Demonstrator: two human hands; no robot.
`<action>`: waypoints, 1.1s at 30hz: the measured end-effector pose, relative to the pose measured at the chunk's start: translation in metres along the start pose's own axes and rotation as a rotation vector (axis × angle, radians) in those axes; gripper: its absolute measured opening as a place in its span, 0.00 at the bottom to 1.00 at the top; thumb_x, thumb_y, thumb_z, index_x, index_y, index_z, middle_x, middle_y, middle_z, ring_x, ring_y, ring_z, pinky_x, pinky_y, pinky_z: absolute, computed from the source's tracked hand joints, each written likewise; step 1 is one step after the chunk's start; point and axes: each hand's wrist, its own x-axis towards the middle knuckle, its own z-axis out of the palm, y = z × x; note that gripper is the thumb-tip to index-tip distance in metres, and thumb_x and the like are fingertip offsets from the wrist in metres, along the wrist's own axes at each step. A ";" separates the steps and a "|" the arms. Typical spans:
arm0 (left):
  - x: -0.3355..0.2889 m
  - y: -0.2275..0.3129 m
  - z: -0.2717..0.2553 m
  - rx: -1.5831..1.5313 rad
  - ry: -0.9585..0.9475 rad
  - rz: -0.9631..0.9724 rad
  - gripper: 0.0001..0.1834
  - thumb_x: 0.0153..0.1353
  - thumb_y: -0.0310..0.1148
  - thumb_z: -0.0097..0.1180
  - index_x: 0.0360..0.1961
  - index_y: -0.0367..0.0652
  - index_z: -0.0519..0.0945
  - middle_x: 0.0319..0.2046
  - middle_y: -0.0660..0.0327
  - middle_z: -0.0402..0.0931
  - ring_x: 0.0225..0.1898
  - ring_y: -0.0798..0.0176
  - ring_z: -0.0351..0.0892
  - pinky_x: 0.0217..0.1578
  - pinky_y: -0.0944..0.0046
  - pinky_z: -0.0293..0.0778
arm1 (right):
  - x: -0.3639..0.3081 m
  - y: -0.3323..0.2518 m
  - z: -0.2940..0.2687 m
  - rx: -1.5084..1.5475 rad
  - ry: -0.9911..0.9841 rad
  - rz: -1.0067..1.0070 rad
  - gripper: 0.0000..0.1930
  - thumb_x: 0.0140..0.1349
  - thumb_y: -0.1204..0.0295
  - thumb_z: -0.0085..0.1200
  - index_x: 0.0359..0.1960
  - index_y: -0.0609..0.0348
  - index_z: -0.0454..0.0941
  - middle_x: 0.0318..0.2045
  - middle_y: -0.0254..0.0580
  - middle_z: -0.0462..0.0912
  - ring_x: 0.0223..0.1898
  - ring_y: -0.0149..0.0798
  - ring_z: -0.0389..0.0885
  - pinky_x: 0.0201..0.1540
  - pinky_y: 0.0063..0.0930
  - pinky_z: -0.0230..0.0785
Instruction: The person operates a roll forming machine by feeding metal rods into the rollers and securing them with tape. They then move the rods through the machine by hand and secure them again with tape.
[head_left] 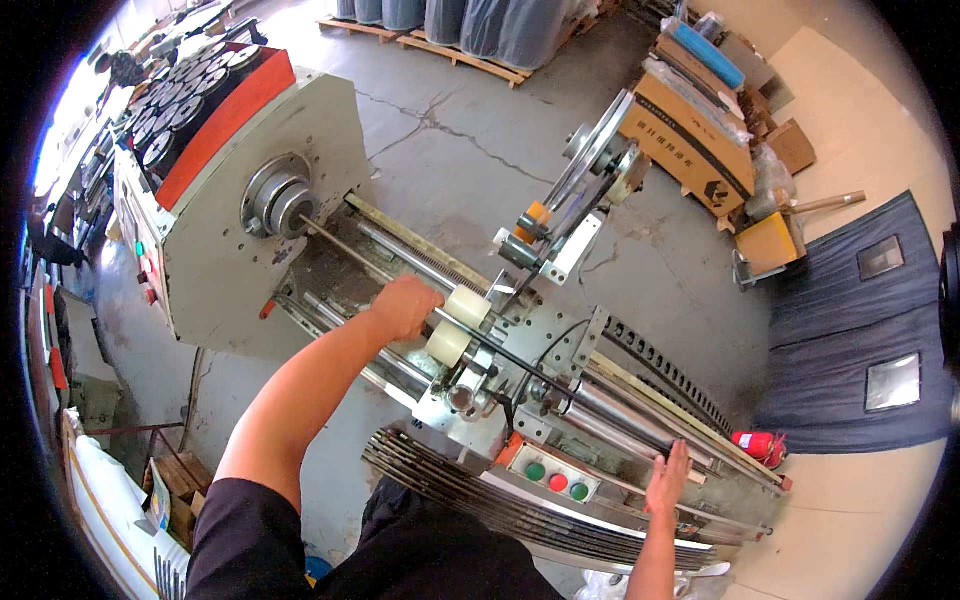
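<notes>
A long thin rod [520, 361] runs slantwise across the machine, from the round metal chuck [285, 203] at the upper left towards the lower right. Fingers curled, my left hand [408, 306] is closed around the rod just left of two white rollers [456, 326]; the fingers' undersides are hidden. Near the rod's lower right end is my right hand [667, 478], its fingers stretched out and its palm side against or very close to the dark tip. A bundle of similar dark rods [440, 463] lies along the machine's near side.
A control box [552, 476] with green and red buttons sits in front of me. Behind the rollers stands a belt-grinder-like arm [590, 180]. Spools [185, 105] fill the top of the left housing. Cardboard boxes [690, 140] and a red extinguisher [760, 447] stand at right.
</notes>
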 end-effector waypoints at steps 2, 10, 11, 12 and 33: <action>0.000 -0.007 0.007 0.017 0.039 0.058 0.22 0.49 0.28 0.70 0.49 0.50 0.86 0.43 0.53 0.88 0.50 0.41 0.85 0.57 0.43 0.78 | 0.003 -0.022 -0.002 0.000 -0.015 0.012 0.33 0.84 0.52 0.43 0.81 0.60 0.63 0.81 0.58 0.64 0.83 0.58 0.58 0.86 0.57 0.40; -0.018 -0.084 -0.004 0.015 0.163 0.035 0.18 0.49 0.28 0.70 0.44 0.48 0.86 0.40 0.55 0.87 0.50 0.43 0.85 0.57 0.45 0.77 | 0.010 -0.078 -0.010 0.011 -0.072 -0.008 0.33 0.83 0.53 0.47 0.81 0.60 0.63 0.80 0.58 0.65 0.82 0.59 0.60 0.85 0.59 0.41; -0.021 -0.095 -0.006 0.025 0.175 0.036 0.18 0.49 0.29 0.70 0.43 0.48 0.86 0.40 0.55 0.87 0.51 0.43 0.85 0.57 0.45 0.77 | 0.009 -0.079 -0.006 0.005 -0.058 -0.014 0.33 0.82 0.54 0.48 0.81 0.61 0.62 0.80 0.58 0.65 0.82 0.59 0.60 0.85 0.59 0.41; -0.024 -0.107 -0.008 0.036 0.184 0.034 0.18 0.48 0.29 0.71 0.43 0.48 0.86 0.40 0.55 0.87 0.51 0.43 0.85 0.58 0.45 0.77 | 0.010 -0.082 -0.005 0.006 -0.054 -0.010 0.33 0.82 0.55 0.49 0.81 0.60 0.62 0.80 0.58 0.65 0.82 0.59 0.60 0.85 0.59 0.41; 0.001 -0.063 -0.006 0.061 -0.128 0.075 0.24 0.51 0.42 0.74 0.51 0.50 0.87 0.44 0.52 0.90 0.49 0.43 0.90 0.52 0.44 0.83 | 0.011 -0.201 -0.004 0.048 0.100 -0.028 0.34 0.75 0.56 0.58 0.77 0.61 0.69 0.75 0.53 0.73 0.78 0.58 0.66 0.85 0.64 0.39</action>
